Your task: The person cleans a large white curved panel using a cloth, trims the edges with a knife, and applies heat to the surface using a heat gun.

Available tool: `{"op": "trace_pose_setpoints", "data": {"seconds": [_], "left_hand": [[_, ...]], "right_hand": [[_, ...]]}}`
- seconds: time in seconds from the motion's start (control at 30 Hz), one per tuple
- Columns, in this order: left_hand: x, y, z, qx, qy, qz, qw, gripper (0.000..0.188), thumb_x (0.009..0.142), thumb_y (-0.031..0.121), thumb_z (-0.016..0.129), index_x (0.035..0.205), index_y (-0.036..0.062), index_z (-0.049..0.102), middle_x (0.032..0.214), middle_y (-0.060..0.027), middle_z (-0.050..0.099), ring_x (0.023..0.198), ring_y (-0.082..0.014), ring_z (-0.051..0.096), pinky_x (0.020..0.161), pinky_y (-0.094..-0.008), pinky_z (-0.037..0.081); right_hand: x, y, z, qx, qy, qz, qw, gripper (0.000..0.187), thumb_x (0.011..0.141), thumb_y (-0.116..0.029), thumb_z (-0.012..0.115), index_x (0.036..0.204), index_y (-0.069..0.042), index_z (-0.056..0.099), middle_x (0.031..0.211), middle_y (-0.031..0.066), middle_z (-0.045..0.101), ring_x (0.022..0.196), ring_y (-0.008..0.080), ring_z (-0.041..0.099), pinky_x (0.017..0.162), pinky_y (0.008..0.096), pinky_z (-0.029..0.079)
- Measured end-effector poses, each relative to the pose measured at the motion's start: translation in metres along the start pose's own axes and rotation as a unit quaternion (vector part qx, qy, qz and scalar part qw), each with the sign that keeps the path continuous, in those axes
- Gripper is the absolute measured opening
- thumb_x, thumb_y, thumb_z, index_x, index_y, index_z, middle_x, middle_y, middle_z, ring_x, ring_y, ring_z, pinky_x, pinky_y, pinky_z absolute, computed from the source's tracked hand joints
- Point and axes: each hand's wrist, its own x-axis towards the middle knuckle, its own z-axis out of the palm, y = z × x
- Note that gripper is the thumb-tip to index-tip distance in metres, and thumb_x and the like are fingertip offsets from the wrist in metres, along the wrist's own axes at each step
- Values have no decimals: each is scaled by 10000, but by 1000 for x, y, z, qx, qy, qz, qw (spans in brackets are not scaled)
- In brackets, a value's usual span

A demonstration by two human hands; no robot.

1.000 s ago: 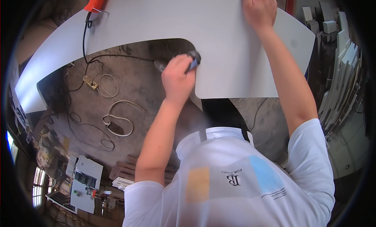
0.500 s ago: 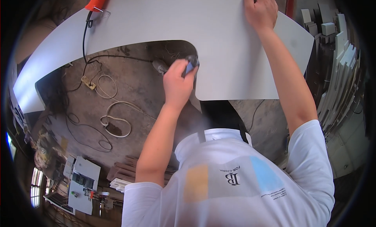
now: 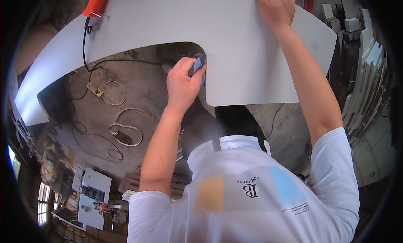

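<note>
A large white curved panel [image 3: 159, 20] spans the view in front of me, with a rounded cutout on its near side. My left hand [image 3: 183, 83] is closed round a small blue-and-dark hand tool [image 3: 196, 66]. The tool sits against the cutout's inner edge, just below its rounded corner; its exact kind is not clear. At the panel's far right edge, my right hand [image 3: 278, 10] grips the rim, thumb apart from the fingers. Its fingertips run out of the picture at the top.
An orange-handled corded tool [image 3: 95, 3] rests on the panel's far left, its black cable hanging into the cutout. Cables and a power strip [image 3: 95, 90] lie on the floor [image 3: 138, 85]. Stacked white boards [image 3: 365, 71] stand at the right, a machine table [image 3: 92, 197] at lower left.
My left hand and its tool have shifted slightly left with the panel's edge. The panel, the orange-handled tool and my right hand also appear a little farther left.
</note>
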Motion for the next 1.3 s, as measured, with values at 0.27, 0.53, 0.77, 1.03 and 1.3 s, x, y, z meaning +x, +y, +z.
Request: {"op": "trace_pose_setpoints", "data": {"seconds": [0.27, 0.53, 0.77, 1.03, 1.3], "left_hand": [[-17, 7, 5, 28, 21, 24, 999, 140, 869, 52, 765, 956, -21, 683, 851, -100, 636, 735, -226, 610, 687, -316, 487], [1, 9, 5, 151, 80, 166, 971, 228, 764, 7, 795, 983, 36, 737, 950, -97, 701, 827, -298, 683, 711, -369, 546], [-13, 13, 2, 239, 47, 190, 951, 262, 725, -2, 749, 977, 74, 754, 962, -58, 727, 835, -267, 700, 702, -368, 563], [-25, 14, 1, 258, 26, 175, 950, 306, 715, -35, 706, 994, 85, 747, 994, -59, 732, 855, -274, 705, 719, -387, 571], [-5, 14, -1, 255, 15, 173, 951, 313, 723, -16, 700, 1016, 87, 738, 1004, -73, 733, 866, -283, 705, 724, -390, 572]], "right_hand": [[1, 7, 5, -2, 35, -17, 999, 364, 970, -293, 594, 1257, -71, 626, 1325, 139, 657, 1317, 335, 553, 1160, 478, 375], [2, 4, 7, 2, 19, -12, 1000, 371, 973, -300, 595, 1260, -67, 627, 1302, 145, 666, 1302, 335, 564, 1152, 477, 382], [-1, 23, 16, -57, -17, 28, 998, 417, 942, -466, 606, 938, -71, 738, 1004, 146, 752, 1011, 396, 664, 876, 503, 538], [-2, 23, 16, -19, 10, -14, 1000, 446, 959, -449, 555, 879, -38, 706, 977, 167, 743, 1020, 427, 630, 896, 517, 520], [2, 10, 12, -39, -22, 15, 999, 364, 978, -387, 564, 1140, -83, 683, 1186, 138, 707, 1211, 360, 596, 1091, 477, 422]]}}
